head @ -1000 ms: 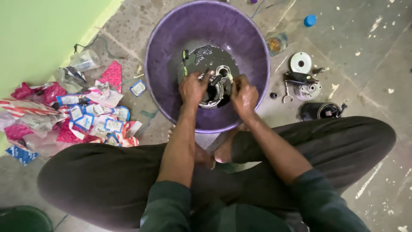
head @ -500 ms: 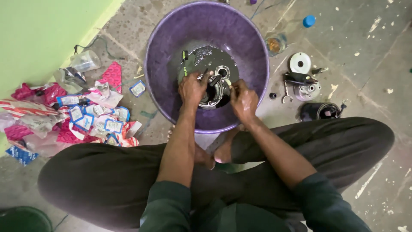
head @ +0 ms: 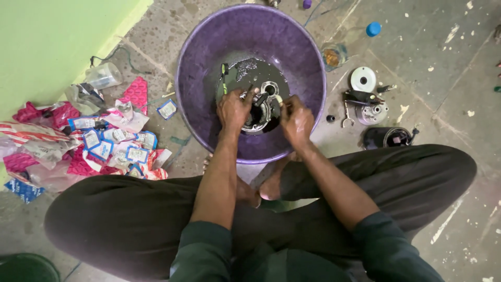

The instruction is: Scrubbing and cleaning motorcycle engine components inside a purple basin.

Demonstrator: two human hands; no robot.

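Slippage is risked: the wet metal housing (head: 259,112) is gripped by both hands, left (head: 233,108) and right (head: 296,121), over the purple basin (head: 201,62).

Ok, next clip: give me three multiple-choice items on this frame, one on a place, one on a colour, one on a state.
1. Where does the round metal part sit?
A. On the floor by the wall
B. Inside the basin, in dark liquid
C. On the person's lap

2. What colour is the basin?
A. Purple
B. White
C. Red

3. What are the two hands doing?
A. Both rest on the knees
B. One is raised in the air
C. Both are on the metal part, in the basin

Answers:
1. B, the part lies at the basin's bottom, in a dark pool.
2. A, the wall and rim are purple throughout.
3. C, the left hand grips the part's left edge and the right hand works at its right side with a small pale thing in its fingers.
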